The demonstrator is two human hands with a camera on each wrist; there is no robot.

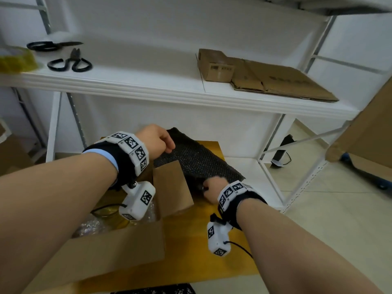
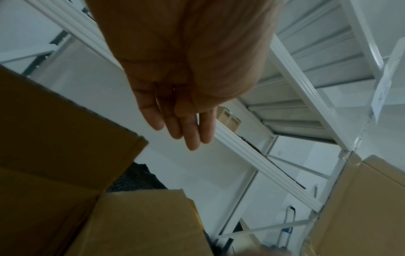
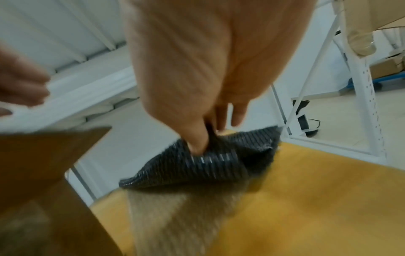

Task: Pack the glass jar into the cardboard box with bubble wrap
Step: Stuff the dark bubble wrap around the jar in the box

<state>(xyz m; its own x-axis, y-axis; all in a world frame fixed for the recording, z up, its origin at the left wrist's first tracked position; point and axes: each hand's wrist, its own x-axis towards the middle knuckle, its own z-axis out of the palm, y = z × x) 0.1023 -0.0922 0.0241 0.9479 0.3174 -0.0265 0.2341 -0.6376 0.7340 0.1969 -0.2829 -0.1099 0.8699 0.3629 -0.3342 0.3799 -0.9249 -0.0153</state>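
1. Pinching is seen at the right hand [image 3: 197, 97]: a corner fold of the dark bubble wrap [image 1: 197, 160] is nipped between thumb and fingers [image 3: 198, 138], at about 5 o'clock on the sheet in the head view.
2. Whether the left hand [image 1: 158, 141] touches the sheet at its 10 o'clock edge cannot be told; in the left wrist view its fingers [image 2: 192, 128] are seen straight and relaxed, holding nothing.
3. A second corner is best taken by the left hand, so that the sheet is carried flat and not dragged by one point.
4. The sheet lies on the yellow mat [image 1: 212, 247], at 1 o'clock from the cardboard box [image 1: 101, 253], with an upright flap [image 1: 171, 187] between them; the sheet is best lifted clear over that flap.
5. The glass jar [image 1: 108, 211] is judged to be the yellowish glint inside the box, beside clear wrap [image 1: 89, 225], mostly hidden by the left wrist.
6. The dark sheet is best lowered gently over the jar and tucked down the sides, so that glass is kept off bare cardboard.
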